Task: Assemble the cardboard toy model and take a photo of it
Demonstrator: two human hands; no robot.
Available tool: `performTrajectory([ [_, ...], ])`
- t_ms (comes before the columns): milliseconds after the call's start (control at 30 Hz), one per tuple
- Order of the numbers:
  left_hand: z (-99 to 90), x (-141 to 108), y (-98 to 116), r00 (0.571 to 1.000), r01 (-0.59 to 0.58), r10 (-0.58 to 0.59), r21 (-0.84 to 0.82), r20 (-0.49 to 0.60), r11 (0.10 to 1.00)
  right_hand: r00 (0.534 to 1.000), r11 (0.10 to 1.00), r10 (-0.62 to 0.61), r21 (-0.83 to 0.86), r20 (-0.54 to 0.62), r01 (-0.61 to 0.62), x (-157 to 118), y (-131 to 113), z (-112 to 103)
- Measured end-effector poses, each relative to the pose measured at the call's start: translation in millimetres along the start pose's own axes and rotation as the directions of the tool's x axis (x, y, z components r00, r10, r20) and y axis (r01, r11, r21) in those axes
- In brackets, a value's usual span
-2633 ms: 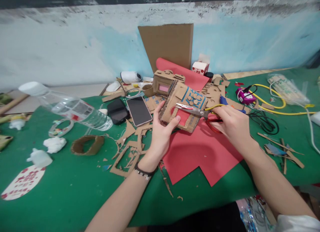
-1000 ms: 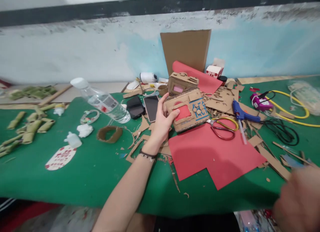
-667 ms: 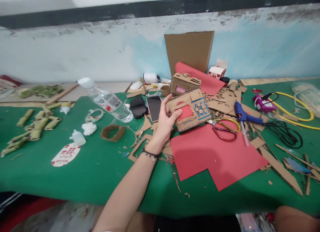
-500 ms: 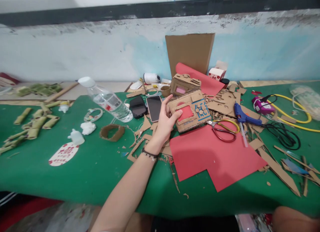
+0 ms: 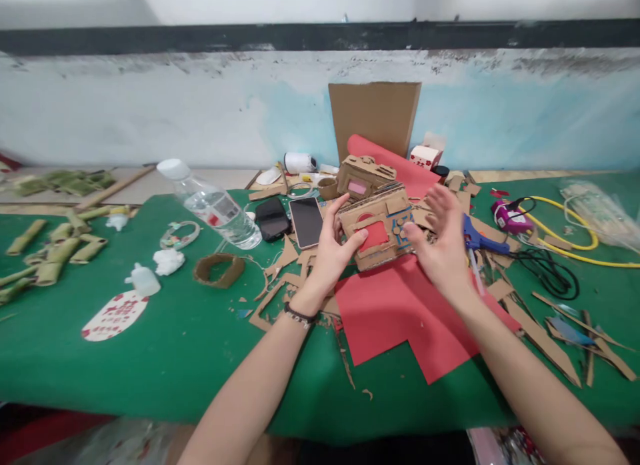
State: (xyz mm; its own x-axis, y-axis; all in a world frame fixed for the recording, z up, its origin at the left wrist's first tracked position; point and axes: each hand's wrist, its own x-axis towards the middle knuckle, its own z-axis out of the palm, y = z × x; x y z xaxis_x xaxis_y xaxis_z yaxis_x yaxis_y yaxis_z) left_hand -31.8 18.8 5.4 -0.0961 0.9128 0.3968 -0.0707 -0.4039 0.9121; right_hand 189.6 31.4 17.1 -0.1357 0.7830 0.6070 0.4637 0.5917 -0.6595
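My left hand (image 5: 334,251) grips the left side of a cardboard model camera (image 5: 395,208), its thumb on the front by a red rectangular window. Round cardboard buttons and blue print show on the model's right half. At that side is my right hand (image 5: 443,248), fingers raised and apart, with the thumb at or just in front of the model's edge; contact is hard to tell. Behind stands another brown cardboard piece (image 5: 367,173) with a pinkish window. A sheet of red paper (image 5: 390,318) lies beneath the hands. The scissors are hidden behind my right hand.
A blue glue gun (image 5: 483,238) with a black cord lies right of my right hand, among cardboard scraps (image 5: 543,335). To the left are a phone (image 5: 307,221), a black device (image 5: 273,218), a tilted water bottle (image 5: 215,208) and a cardboard ring (image 5: 219,270).
My right hand has come in from the lower right edge to the model camera's right side. My left hand keeps its hold. The view has shifted slightly.
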Motion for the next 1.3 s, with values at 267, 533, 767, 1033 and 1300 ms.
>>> performTrajectory([
  [267, 6.4, -4.7, 1.9, 0.993, -0.068, 0.059, 0.078, 0.104, 0.995, 0.985, 0.982, 0.173, 0.083, -0.018, -0.171, -8.8, 7.5, 27.4],
  [533, 13.6, -9.9, -12.0, 0.994, -0.091, 0.107, 0.291, -0.038, 0.952, 0.993, 0.996, 0.090, 0.010, 0.075, -0.091, -18.6, 11.7, 32.1],
  [767, 15.2, -9.9, -18.4, 0.983, -0.115, 0.162, 0.398, -0.087, 0.910, 0.992, 0.995, 0.071, 0.062, 0.100, -0.078, -20.7, 14.0, 30.9],
  [1033, 13.7, -8.2, -21.3, 0.981, -0.141, 0.187, 0.452, -0.060, 0.881, 0.995, 0.994, 0.103, 0.036, 0.017, -0.104, -26.0, 10.9, 38.3],
  [1300, 10.4, -6.2, -25.3, 0.984, -0.148, 0.176, 0.416, -0.030, 0.897, 0.996, 0.996, 0.090, 0.009, -0.023, -0.090, -27.1, 13.2, 44.4],
])
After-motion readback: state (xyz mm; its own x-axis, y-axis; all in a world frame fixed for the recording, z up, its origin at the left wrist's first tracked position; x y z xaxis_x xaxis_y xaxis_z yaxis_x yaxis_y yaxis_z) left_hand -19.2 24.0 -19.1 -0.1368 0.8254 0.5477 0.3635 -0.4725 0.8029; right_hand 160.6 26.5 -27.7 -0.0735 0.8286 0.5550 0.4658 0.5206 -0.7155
